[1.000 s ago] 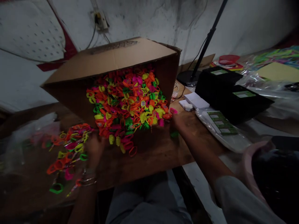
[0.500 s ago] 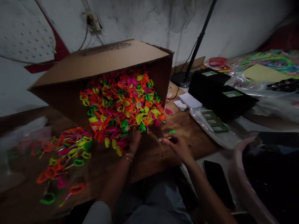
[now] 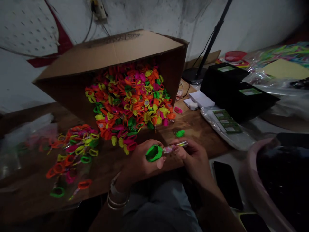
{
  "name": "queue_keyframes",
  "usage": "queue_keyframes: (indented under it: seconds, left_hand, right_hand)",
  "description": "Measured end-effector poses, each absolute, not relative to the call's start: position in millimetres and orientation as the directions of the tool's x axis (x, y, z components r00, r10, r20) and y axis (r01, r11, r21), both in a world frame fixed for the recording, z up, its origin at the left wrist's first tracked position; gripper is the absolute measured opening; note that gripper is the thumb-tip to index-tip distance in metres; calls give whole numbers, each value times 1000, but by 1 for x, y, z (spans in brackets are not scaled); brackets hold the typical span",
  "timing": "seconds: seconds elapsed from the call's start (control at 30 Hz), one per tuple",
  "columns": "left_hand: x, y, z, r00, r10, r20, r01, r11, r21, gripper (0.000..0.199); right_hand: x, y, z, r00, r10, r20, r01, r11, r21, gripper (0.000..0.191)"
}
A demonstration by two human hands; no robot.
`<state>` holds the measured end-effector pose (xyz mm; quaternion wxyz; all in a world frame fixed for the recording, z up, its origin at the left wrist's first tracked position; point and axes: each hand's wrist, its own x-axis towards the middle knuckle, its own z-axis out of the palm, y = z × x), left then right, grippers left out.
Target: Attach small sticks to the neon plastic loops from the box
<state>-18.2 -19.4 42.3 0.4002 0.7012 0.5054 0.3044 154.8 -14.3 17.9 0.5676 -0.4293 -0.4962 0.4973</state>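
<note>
**Neon plastic, matt card, worn wood**

Between the fingers of the left hand [image 3: 140, 162] sits a green ring [image 3: 154, 153] of smooth, faintly glossy plastic; the right hand [image 3: 194, 158] pinches a thin shiny tube [image 3: 174, 147], clear-looking plastic; beyond both hands, a cardboard box [image 3: 116, 54], matt brown, spills bright plastic rings [image 3: 130, 103]; under the hands, a wooden table [image 3: 198, 132], dull and scuffed; metal bangles [image 3: 117, 196] gleam at the left wrist.
</note>
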Motion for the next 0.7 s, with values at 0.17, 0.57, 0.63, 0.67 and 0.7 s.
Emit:
queue_keyframes:
  seconds: [0.17,0.57,0.63,0.67,0.7]
  left_hand:
    - [-10,-19,36,245,963,111,627,-245,740,14]
    - [-13,-15,36,180,959,-220,219,179,959,28]
    - [-13,-14,25,157,954,-256,158,231,960,31]
    - [-11,-15,18,144,951,-273,147,253,956,32]
    - [-11,-15,11,121,949,-291,142,273,951,34]
  right_hand:
    - [144,-13,16,53,996,67,-171,75,-982,17]
    - [134,-12,6,83,994,73,-160,86,-983,16]
    - [127,-16,-6,78,994,78,-157,89,-984,16]
    - [123,-17,-15,79,994,74,-158,86,-984,17]
    - [119,-18,-24,75,995,67,-159,78,-984,19]
